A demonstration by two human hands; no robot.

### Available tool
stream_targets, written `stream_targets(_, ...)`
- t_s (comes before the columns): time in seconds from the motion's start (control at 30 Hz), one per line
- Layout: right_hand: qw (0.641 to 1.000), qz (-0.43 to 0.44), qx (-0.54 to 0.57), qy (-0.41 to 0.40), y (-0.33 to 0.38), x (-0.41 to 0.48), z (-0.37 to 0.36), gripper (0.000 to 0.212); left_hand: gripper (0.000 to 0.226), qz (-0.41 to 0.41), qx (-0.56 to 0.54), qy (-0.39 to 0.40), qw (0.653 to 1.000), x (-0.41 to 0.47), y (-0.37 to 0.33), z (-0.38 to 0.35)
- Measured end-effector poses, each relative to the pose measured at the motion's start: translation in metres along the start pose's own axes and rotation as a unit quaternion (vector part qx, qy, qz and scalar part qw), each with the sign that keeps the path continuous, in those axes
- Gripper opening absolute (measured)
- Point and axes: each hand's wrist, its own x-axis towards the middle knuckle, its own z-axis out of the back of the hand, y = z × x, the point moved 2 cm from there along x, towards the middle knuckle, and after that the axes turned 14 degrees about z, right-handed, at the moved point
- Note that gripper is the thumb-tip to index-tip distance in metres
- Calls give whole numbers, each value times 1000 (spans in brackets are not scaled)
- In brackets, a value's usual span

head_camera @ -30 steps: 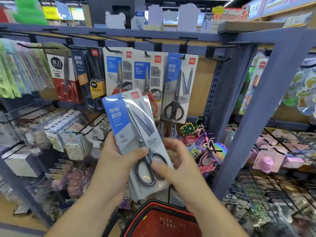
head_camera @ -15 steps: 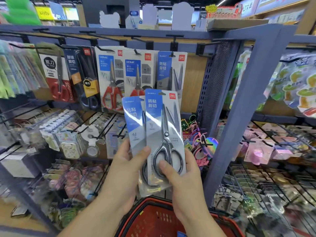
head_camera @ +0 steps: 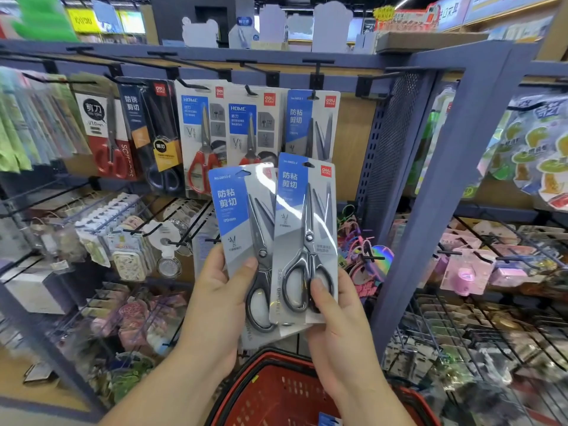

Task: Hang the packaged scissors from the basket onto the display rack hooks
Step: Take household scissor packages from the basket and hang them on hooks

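The left hand's [head_camera: 215, 290] fingers [head_camera: 246, 265] are clenched on a scissors pack [head_camera: 242, 216]: the thumb presses on its front beside the pivot screw, and the other fingers are hidden behind the card. The right hand's [head_camera: 341, 327] thumb [head_camera: 318, 287] lies over the handle loops of a second scissors pack [head_camera: 304, 216], with the remaining fingers tucked behind it, so that hand too is grasping its pack.

Both packs are blue and grey with dark-handled scissors inside, and both stand roughly upright with their hang holes at the top. The second pack sits in front and overlaps the right edge of the first. A further card edge peeks out under the first pack's bottom corner; it may be a third pack, but glare and overlap make that unclear.

The held packs are in mid-air in front of the display rack [head_camera: 430, 210], neither of them on a hook. Directly above the second pack, a matching hung pack [head_camera: 313, 124] sits on a black hook [head_camera: 318, 72], its lower part covered by the held one. To its left hang two red-handled scissors packs [head_camera: 203, 139], then a black and orange pack [head_camera: 153, 133] and a red one [head_camera: 104, 133].

Below the hands is the red basket [head_camera: 270, 392], with a scrap of blue showing inside near the bottom edge.
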Motion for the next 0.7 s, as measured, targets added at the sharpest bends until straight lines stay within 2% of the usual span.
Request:
stream_targets(0.2,993,80,-90,1,27,24,8,54,29,-40,40,-40,998,9,-15,11)
stream_targets(0.37,977,142,-153,33,49,60,-2,27,32,-56,46,-41,997,13,-30,18)
stream_targets(0.53,967,159,-198,24,49,85,-12,24,31,-57,46,-53,996,14,-35,23)
stream_targets(0.7,960,141,-241,-20,32,101,-7,17,34,-81,66,-50,993,13,-40,31)
